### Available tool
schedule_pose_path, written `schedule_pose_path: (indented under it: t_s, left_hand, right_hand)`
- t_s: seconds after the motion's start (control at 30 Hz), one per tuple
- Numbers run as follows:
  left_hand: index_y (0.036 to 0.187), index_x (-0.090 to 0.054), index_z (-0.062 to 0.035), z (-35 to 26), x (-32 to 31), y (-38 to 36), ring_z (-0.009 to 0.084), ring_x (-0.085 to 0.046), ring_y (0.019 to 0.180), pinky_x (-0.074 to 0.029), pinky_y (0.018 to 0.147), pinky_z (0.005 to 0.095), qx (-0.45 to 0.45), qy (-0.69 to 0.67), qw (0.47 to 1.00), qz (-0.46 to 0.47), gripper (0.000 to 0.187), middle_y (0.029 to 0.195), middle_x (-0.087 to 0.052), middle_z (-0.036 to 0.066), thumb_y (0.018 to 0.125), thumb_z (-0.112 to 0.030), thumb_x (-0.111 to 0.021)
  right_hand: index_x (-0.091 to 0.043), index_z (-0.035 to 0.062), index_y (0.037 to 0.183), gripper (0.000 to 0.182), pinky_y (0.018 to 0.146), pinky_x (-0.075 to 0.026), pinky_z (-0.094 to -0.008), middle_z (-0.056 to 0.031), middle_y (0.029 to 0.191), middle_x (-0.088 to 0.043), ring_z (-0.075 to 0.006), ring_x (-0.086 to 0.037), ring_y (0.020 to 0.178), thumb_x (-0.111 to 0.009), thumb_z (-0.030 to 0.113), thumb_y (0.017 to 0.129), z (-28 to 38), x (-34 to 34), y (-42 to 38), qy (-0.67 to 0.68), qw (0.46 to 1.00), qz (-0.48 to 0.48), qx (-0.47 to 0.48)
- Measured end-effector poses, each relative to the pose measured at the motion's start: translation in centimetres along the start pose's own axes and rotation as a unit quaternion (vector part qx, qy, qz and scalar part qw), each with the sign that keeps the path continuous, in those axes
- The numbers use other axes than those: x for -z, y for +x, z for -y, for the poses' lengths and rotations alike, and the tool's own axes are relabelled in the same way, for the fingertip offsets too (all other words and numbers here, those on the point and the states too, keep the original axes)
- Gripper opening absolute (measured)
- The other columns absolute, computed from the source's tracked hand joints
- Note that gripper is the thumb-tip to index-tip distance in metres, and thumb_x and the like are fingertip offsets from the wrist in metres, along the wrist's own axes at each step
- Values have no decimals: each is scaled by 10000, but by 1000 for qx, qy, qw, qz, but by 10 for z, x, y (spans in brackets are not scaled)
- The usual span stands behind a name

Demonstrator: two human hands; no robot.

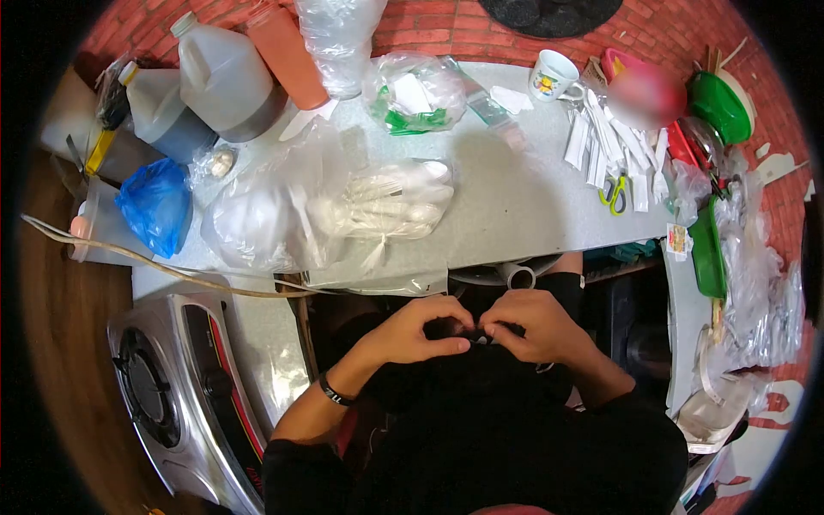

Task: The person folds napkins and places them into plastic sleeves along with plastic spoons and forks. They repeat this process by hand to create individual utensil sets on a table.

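Observation:
My left hand (426, 330) is curled in front of my black shirt, below the table's near edge, with thumb and index finger bent toward each other. My right hand (534, 326) faces it, its fingers bent in and its tips almost meeting those of the left. A tiny whitish bit (482, 340) shows between the fingertips; what it is cannot be made out. Just beyond the hands, under the table edge, is a grey round tube end (518, 276). Nearest on the tabletop lies a clear bag of white plastic spoons (399, 202).
On the table (506, 215) stand jugs (227, 81), an orange-red container (287, 56), a blue bag (156, 206) and a mug (554, 75). Green-handled scissors (614, 196) lie by white paper-wrapped pieces (605, 142). A gas stove (172, 386) is at left, and plastic bags (747, 257) hang at right.

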State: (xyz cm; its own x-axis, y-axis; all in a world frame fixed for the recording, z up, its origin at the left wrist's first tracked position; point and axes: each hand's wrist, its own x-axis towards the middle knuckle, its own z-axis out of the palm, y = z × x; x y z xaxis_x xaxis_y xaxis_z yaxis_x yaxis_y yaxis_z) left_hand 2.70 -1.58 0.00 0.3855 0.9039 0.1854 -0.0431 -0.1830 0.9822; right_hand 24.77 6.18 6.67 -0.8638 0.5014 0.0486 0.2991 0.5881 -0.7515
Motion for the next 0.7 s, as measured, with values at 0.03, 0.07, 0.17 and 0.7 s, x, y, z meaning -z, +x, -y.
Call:
schedule_pose_path:
  t_s: [0.03, 0.07, 0.17, 0.7]
  left_hand:
    - [898, -643, -30, -1, -2, 0, 161, -573, 795, -433, 784, 286, 4, -6, 1000, -3, 182, 796, -607, 24, 796, -103, -775]
    - [862, -639, -29, 1, -1, -1, 149, -573, 780, -436, 762, 280, 7, -13, 1000, -6, 172, 784, -610, 23, 796, -106, -777]
    - [782, -639, -25, 7, 4, -5, 112, -572, 735, -442, 695, 261, 32, -29, 999, -16, 170, 747, -619, 20, 796, -116, -782]
    - [925, -694, 6, 7, 19, -2, 152, -615, 750, -483, 688, 287, 80, 51, 996, -6, 85, 834, -667, 79, 909, -69, -656]
  right_hand:
    - [-697, 55, 906, 108, 664, -500, -369, -87, 794, -676, -265, -646, 735, -692, 128, 826, 1, 1, 0, -3, 1000, 31, -4]
    - [-697, 58, 902, 111, 669, -499, -373, -87, 794, -675, -267, -644, 739, -691, 139, 826, 2, 2, 0, -7, 998, 62, -9]
    - [-698, 59, 902, 113, 670, -496, -369, -91, 808, -681, -268, -649, 743, -683, 152, 840, 1, 6, -1, 16, 998, 66, -13]
    - [-702, -39, 936, 192, 652, -451, -223, -40, 775, -673, -76, -542, 685, -600, 123, 952, -12, 66, -11, 168, 965, -131, -151]
